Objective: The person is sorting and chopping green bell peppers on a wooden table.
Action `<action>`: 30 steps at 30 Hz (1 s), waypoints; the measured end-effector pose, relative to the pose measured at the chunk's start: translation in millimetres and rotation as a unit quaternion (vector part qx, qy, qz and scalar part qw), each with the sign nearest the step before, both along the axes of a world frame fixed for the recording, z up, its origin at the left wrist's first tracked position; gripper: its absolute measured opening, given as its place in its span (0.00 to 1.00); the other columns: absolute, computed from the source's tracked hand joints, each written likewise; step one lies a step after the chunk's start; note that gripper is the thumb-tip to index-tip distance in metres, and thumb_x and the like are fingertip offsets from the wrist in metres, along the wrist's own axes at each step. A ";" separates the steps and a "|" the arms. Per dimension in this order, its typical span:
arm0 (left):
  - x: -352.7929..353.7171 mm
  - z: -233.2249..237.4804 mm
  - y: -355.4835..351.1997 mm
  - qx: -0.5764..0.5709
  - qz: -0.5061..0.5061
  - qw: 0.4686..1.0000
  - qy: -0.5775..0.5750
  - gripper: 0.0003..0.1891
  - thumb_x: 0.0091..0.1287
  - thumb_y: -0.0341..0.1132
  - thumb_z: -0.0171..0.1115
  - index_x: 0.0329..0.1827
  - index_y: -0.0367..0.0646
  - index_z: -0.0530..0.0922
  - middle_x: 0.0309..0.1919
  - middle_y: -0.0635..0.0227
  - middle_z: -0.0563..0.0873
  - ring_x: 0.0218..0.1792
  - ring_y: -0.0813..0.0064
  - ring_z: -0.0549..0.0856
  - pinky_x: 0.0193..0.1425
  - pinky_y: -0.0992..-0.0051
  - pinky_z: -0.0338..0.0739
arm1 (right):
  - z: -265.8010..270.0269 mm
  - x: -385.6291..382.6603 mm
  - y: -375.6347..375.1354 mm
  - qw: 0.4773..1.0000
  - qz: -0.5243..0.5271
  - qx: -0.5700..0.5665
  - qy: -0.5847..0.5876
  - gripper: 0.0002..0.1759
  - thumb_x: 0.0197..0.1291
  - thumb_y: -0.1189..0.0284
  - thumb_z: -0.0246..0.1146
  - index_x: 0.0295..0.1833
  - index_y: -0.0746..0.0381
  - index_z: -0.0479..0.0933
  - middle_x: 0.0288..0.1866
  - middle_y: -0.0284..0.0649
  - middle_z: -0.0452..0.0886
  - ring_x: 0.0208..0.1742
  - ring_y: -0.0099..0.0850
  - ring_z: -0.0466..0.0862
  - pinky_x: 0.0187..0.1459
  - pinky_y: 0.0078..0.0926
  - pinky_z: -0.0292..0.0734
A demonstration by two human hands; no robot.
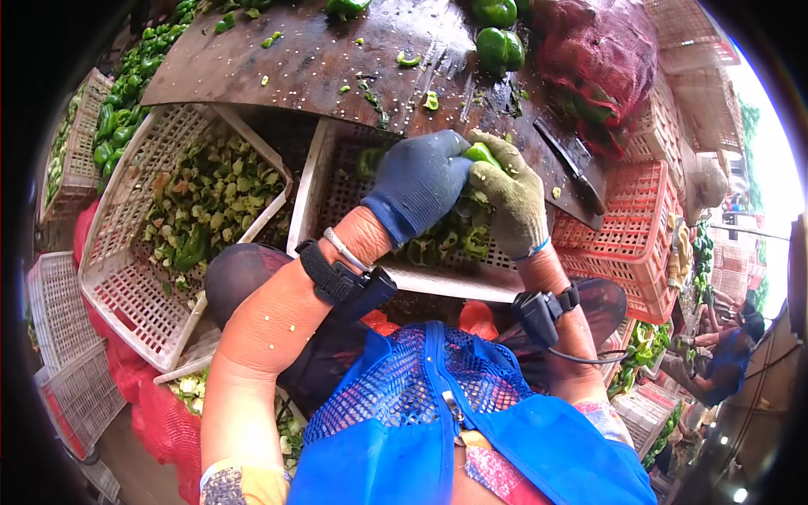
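A green bell pepper (481,154), mostly covered by fingers, is held between my two gloved hands at the table's near edge. My left hand (421,181), in a dark blue glove, is closed with its fingertips against the pepper. In a dirty yellow-green glove, my right hand (512,192) wraps its fingers and thumb around the pepper's other side. Directly below both hands is a white plastic crate (454,282) with green pepper pieces (438,244) inside. A knife (572,164) with a dark handle lies on the wooden table (320,63), right of my right hand.
Left of my knees, a tilted white crate (126,252) holds pepper cores and scraps (206,198). Whole peppers (501,50) and a red mesh sack (598,59) rest on the table. A red crate (619,227) stands at right. Another person (728,358) is farther right.
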State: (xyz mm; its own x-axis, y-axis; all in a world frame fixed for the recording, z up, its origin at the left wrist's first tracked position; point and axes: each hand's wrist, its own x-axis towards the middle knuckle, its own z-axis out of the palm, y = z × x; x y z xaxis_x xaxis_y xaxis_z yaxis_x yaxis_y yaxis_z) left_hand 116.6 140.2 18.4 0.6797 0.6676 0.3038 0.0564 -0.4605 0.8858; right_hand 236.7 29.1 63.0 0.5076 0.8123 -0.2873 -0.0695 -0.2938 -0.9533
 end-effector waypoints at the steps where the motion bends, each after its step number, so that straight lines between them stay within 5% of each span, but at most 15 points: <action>1: -0.5 6.0 -0.2 0.029 0.041 0.998 -0.034 0.09 0.69 0.34 0.66 0.45 0.39 0.87 0.27 0.69 0.88 0.25 0.81 0.85 0.32 0.75 0.80 | -2.2 -5.3 3.4 1.000 -0.030 0.007 -0.005 0.27 0.66 0.71 0.67 0.70 0.64 0.76 0.49 0.36 0.85 0.40 0.21 0.83 0.40 0.22 0.84; 7: -36.9 62.8 6.5 -0.478 -0.129 0.866 -0.068 0.10 0.72 0.35 0.65 0.48 0.37 0.86 0.23 0.72 0.85 0.17 0.84 0.80 0.21 0.83 0.74 | -5.2 -12.0 5.1 0.955 0.039 0.184 0.231 0.33 0.73 0.57 0.60 0.74 0.67 0.70 0.54 0.38 0.84 0.48 0.26 0.85 0.39 0.23 0.85; 11: -31.8 56.7 15.3 -0.459 -0.086 0.884 -0.022 0.14 0.72 0.34 0.65 0.55 0.36 0.84 0.25 0.71 0.85 0.22 0.85 0.83 0.25 0.82 0.77 | -30.2 4.0 2.5 0.872 0.034 0.175 0.457 0.31 0.76 0.54 0.58 0.73 0.63 0.72 0.49 0.40 0.85 0.45 0.30 0.86 0.39 0.29 0.86; 12: -25.0 33.8 22.5 -0.304 -0.069 0.950 -0.017 0.19 0.69 0.37 0.69 0.58 0.34 0.83 0.31 0.65 0.89 0.28 0.74 0.88 0.34 0.74 0.85 | -30.3 10.6 3.5 0.851 0.043 0.187 0.488 0.26 0.76 0.57 0.58 0.71 0.60 0.74 0.45 0.40 0.84 0.43 0.32 0.86 0.37 0.33 0.86; 15: -17.7 9.3 24.9 0.145 0.059 0.986 0.051 0.27 0.64 0.41 0.75 0.62 0.35 0.80 0.41 0.56 0.91 0.37 0.59 0.91 0.46 0.65 0.86 | -27.7 16.9 -0.7 0.963 -0.084 0.092 0.237 0.23 0.76 0.61 0.59 0.71 0.58 0.75 0.49 0.41 0.85 0.47 0.34 0.87 0.45 0.36 0.87; 16: -17.3 19.5 16.7 0.093 0.019 0.993 0.070 0.32 0.61 0.45 0.76 0.65 0.37 0.78 0.45 0.51 0.90 0.44 0.47 0.89 0.52 0.60 0.84 | -39.0 19.0 -2.0 0.995 0.004 0.091 -0.051 0.25 0.75 0.58 0.60 0.71 0.58 0.75 0.49 0.41 0.85 0.47 0.34 0.87 0.48 0.37 0.85; 17: -16.6 22.0 7.1 0.094 -0.001 0.994 0.062 0.31 0.62 0.45 0.76 0.65 0.38 0.79 0.44 0.51 0.89 0.44 0.47 0.89 0.51 0.59 0.84 | -47.1 19.0 -1.9 0.934 0.013 0.071 -0.350 0.28 0.73 0.55 0.61 0.72 0.57 0.74 0.48 0.41 0.85 0.47 0.35 0.86 0.50 0.39 0.84; 18: -15.4 22.6 -1.8 0.094 -0.018 0.994 0.055 0.30 0.62 0.45 0.75 0.64 0.38 0.79 0.44 0.51 0.89 0.44 0.48 0.89 0.50 0.59 0.84 | -51.0 20.5 -1.7 0.899 0.029 0.087 -0.429 0.27 0.74 0.54 0.60 0.71 0.57 0.75 0.49 0.41 0.85 0.48 0.35 0.87 0.53 0.38 0.84; 20: -6.8 20.2 -8.3 0.127 0.004 0.991 0.050 0.23 0.63 0.42 0.73 0.59 0.41 0.82 0.40 0.53 0.89 0.41 0.51 0.90 0.45 0.58 0.84 | -39.6 0.0 8.1 0.989 -0.031 0.130 0.069 0.22 0.76 0.60 0.59 0.67 0.61 0.77 0.54 0.40 0.85 0.53 0.34 0.86 0.57 0.33 0.82; 23: -5.9 19.0 -9.7 0.178 0.063 0.982 0.017 0.17 0.64 0.40 0.71 0.53 0.42 0.85 0.37 0.55 0.90 0.37 0.53 0.90 0.40 0.59 0.84 | -28.9 -19.6 11.1 0.886 -0.126 0.165 0.415 0.18 0.76 0.59 0.60 0.61 0.60 0.79 0.52 0.39 0.85 0.52 0.33 0.86 0.56 0.30 0.83; 24: -4.1 18.2 -9.8 0.182 0.080 0.980 -0.028 0.12 0.67 0.38 0.69 0.48 0.41 0.86 0.33 0.56 0.89 0.34 0.54 0.90 0.37 0.62 0.84 | -35.3 -18.1 10.4 0.976 -0.050 0.173 0.121 0.18 0.75 0.58 0.61 0.60 0.58 0.79 0.50 0.38 0.85 0.50 0.32 0.86 0.52 0.30 0.83; 25: -3.3 16.6 -9.6 0.149 0.082 0.985 -0.033 0.11 0.68 0.37 0.68 0.47 0.41 0.86 0.33 0.56 0.90 0.33 0.56 0.90 0.37 0.64 0.84 | -41.2 -20.1 10.9 0.969 0.030 0.163 -0.184 0.17 0.75 0.58 0.61 0.59 0.57 0.79 0.49 0.36 0.85 0.47 0.31 0.86 0.48 0.29 0.84; 27: -4.3 12.5 -7.7 0.079 0.087 0.992 -0.038 0.10 0.70 0.37 0.66 0.46 0.40 0.87 0.33 0.57 0.90 0.32 0.60 0.91 0.36 0.66 0.83 | -46.6 -23.1 7.2 0.966 0.042 0.154 -0.205 0.16 0.74 0.57 0.62 0.58 0.56 0.78 0.45 0.35 0.85 0.43 0.29 0.86 0.41 0.27 0.84; 29: -3.9 8.2 5.9 -0.010 0.096 0.995 -0.038 0.10 0.72 0.36 0.64 0.46 0.40 0.87 0.33 0.57 0.90 0.31 0.64 0.91 0.35 0.69 0.83 | -16.5 -42.3 8.1 0.920 -0.091 0.142 0.353 0.17 0.74 0.58 0.61 0.58 0.56 0.77 0.42 0.33 0.85 0.38 0.27 0.85 0.35 0.25 0.83; 30: -6.4 6.9 11.1 -0.053 0.100 0.993 -0.038 0.10 0.74 0.36 0.62 0.46 0.40 0.87 0.33 0.57 0.91 0.30 0.66 0.91 0.34 0.70 0.82 | -16.1 -44.5 9.8 0.935 -0.087 0.141 0.314 0.18 0.72 0.61 0.63 0.62 0.58 0.77 0.41 0.33 0.84 0.36 0.24 0.84 0.33 0.23 0.81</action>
